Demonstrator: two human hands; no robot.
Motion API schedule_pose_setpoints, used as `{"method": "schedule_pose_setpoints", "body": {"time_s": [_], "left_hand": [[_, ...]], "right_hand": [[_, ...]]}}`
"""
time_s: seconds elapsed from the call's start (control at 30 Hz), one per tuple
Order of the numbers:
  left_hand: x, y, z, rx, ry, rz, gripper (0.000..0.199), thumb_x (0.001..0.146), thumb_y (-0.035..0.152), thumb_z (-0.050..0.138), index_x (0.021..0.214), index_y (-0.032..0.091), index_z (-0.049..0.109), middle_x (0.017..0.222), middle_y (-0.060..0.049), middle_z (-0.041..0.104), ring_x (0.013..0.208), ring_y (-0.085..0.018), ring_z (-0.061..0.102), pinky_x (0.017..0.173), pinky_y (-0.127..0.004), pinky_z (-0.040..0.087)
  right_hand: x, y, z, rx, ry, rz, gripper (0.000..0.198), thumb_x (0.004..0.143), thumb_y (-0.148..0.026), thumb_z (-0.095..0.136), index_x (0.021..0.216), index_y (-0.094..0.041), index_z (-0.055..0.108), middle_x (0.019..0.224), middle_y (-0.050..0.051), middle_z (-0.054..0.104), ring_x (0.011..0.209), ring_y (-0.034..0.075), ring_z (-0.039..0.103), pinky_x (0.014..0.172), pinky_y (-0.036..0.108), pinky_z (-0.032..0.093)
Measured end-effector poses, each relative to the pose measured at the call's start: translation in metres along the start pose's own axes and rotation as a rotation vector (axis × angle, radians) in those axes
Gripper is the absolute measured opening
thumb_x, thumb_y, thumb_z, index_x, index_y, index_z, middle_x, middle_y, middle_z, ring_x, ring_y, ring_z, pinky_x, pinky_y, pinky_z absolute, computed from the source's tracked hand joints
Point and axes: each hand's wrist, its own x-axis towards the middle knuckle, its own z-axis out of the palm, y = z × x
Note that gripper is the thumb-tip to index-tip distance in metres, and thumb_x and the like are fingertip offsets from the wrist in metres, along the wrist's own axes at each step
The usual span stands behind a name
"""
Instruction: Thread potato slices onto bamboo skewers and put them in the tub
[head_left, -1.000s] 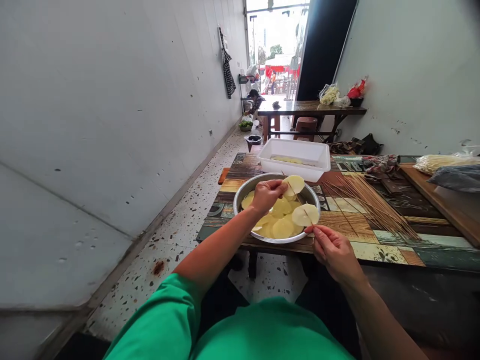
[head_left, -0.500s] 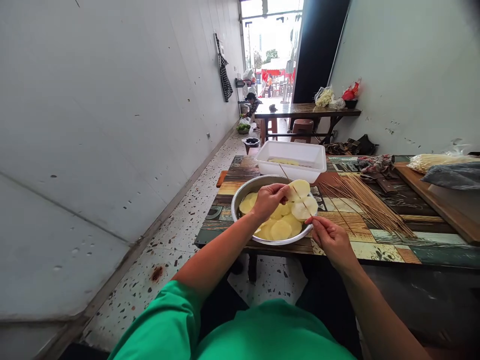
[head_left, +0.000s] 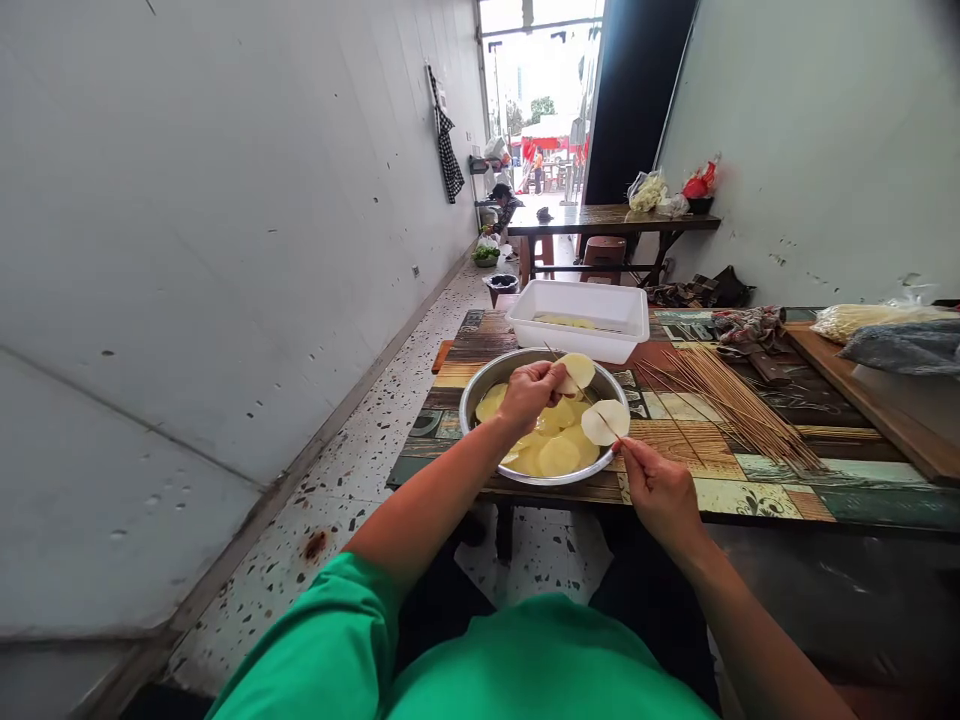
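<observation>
Head view. Thin wooden skewer [head_left: 588,399] slants over the metal bowl [head_left: 559,481]; pale, flat, round slices [head_left: 604,424] threaded on it. Your left hand [head_left: 529,393] pinches slices farther along; your right hand [head_left: 661,492] grips the near end by fingertips. Yellower, wet slices lie in the bowl. Far: white plastic tub [head_left: 581,345]. Right: loose, slender sticks [head_left: 739,405].

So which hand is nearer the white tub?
Left. The left hand is over the bowl, on the near side of the white tub; the right hand is farther from it, by the bowl's near right rim.
</observation>
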Motion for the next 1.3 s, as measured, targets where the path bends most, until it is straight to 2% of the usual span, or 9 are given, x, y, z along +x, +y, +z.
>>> {"method": "schedule_pose_setpoints", "body": {"time_s": [0.13, 0.3, 0.43, 0.57, 0.67, 0.8, 0.9, 1.13, 1.3], "left_hand": [[0.001, 0.005, -0.005, -0.024, -0.112, -0.006, 0.04, 0.071, 0.051, 0.079, 0.072, 0.014, 0.063, 0.063, -0.004, 0.064, 0.049, -0.006, 0.046, 0.048, -0.02, 0.035], [0.0, 0.003, -0.007, -0.014, -0.116, -0.094, 0.04, 0.082, 0.053, 0.066, 0.089, 0.014, 0.065, 0.068, -0.006, 0.066, 0.056, -0.011, 0.054, 0.054, -0.022, 0.038], [0.001, -0.01, -0.012, 0.5, -0.136, -0.034, 0.024, 0.068, 0.033, 0.08, 0.085, 0.018, 0.072, 0.064, -0.002, 0.064, 0.057, -0.014, 0.054, 0.059, -0.025, 0.039], [-0.004, -0.021, -0.011, 0.911, -0.325, 0.174, 0.03, 0.044, 0.024, 0.091, 0.067, 0.024, 0.072, 0.059, 0.001, 0.057, 0.06, -0.017, 0.055, 0.061, -0.026, 0.039], [-0.007, -0.02, -0.006, 1.094, -0.465, 0.196, 0.032, 0.043, 0.031, 0.092, 0.064, 0.023, 0.069, 0.063, -0.001, 0.059, 0.064, -0.019, 0.058, 0.06, -0.026, 0.038], [-0.008, -0.01, -0.003, 1.299, -0.59, 0.034, 0.02, 0.057, 0.028, 0.084, 0.065, 0.019, 0.067, 0.066, 0.0, 0.063, 0.067, -0.017, 0.057, 0.061, -0.025, 0.038], [-0.005, 0.0, -0.007, 1.068, -0.481, -0.067, 0.006, 0.07, 0.019, 0.073, 0.067, 0.017, 0.069, 0.064, 0.001, 0.062, 0.062, -0.012, 0.053, 0.059, -0.024, 0.038], [0.011, 0.007, -0.016, 0.212, 0.145, -0.227, 0.015, 0.073, 0.012, 0.072, 0.07, 0.015, 0.057, 0.058, 0.002, 0.058, 0.051, -0.009, 0.055, 0.058, -0.026, 0.052], [0.014, 0.002, -0.017, -0.055, 0.256, -0.176, 0.02, 0.074, 0.007, 0.07, 0.076, 0.014, 0.052, 0.062, 0.001, 0.062, 0.055, -0.011, 0.062, 0.065, -0.03, 0.058]], "right_hand": [[0.0, 0.0, 0.0, 0.211, -0.132, 0.188, 0.04, 0.088, -0.055, 0.05, 0.091, -0.019, 0.067, 0.052, -0.002, 0.047, 0.045, 0.014, 0.041, 0.045, 0.028, 0.03], [0.001, -0.001, -0.005, 0.396, -0.128, 0.286, 0.045, 0.081, -0.061, 0.058, 0.087, -0.017, 0.064, 0.047, -0.008, 0.032, 0.043, 0.01, 0.027, 0.043, 0.026, 0.017], [-0.001, 0.004, -0.009, 0.485, -0.046, 0.309, 0.041, 0.081, -0.059, 0.062, 0.086, -0.018, 0.062, 0.048, -0.009, 0.03, 0.044, 0.009, 0.023, 0.045, 0.026, 0.013], [-0.002, 0.01, -0.011, 0.556, -0.068, 0.332, 0.039, 0.083, -0.057, 0.063, 0.089, -0.018, 0.062, 0.048, -0.009, 0.03, 0.044, 0.008, 0.022, 0.045, 0.026, 0.012], [-0.003, 0.013, -0.012, 0.595, -0.091, 0.359, 0.04, 0.082, -0.057, 0.065, 0.089, -0.018, 0.062, 0.047, -0.01, 0.031, 0.043, 0.008, 0.022, 0.044, 0.026, 0.012], [-0.005, 0.015, -0.015, 0.612, -0.103, 0.378, 0.041, 0.082, -0.057, 0.066, 0.091, -0.017, 0.062, 0.048, -0.01, 0.031, 0.044, 0.007, 0.022, 0.044, 0.026, 0.014], [-0.005, 0.016, -0.017, 0.631, -0.081, 0.394, 0.042, 0.081, -0.057, 0.067, 0.092, -0.017, 0.063, 0.049, -0.01, 0.03, 0.044, 0.007, 0.021, 0.044, 0.025, 0.012], [-0.009, 0.01, -0.021, 0.632, -0.151, 0.426, 0.043, 0.079, -0.058, 0.067, 0.092, -0.017, 0.06, 0.045, -0.011, 0.03, 0.042, 0.007, 0.02, 0.043, 0.026, 0.012], [-0.02, -0.002, -0.024, 0.388, -0.255, 0.387, 0.051, 0.079, -0.064, 0.059, 0.091, -0.014, 0.06, 0.047, -0.009, 0.032, 0.043, 0.008, 0.026, 0.045, 0.027, 0.015]]}}
